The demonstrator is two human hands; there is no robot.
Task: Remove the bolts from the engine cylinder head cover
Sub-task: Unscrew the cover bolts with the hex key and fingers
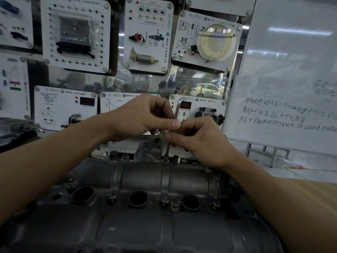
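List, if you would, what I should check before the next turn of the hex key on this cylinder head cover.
1. Tip of the bent silver metal hex key seated in the small dark far-edge bolt: cannot tell, the joint is small and dim.
2. Key shaft roughly upright over that bolt: ok.
3. Grip: left hand and right hand both pinch the key: ok.
4. Near-row bolts out of the dark grey cast metal cover: not ok, several sit in place.
5. Round plug wells free of loose parts: cannot tell, too dark inside.
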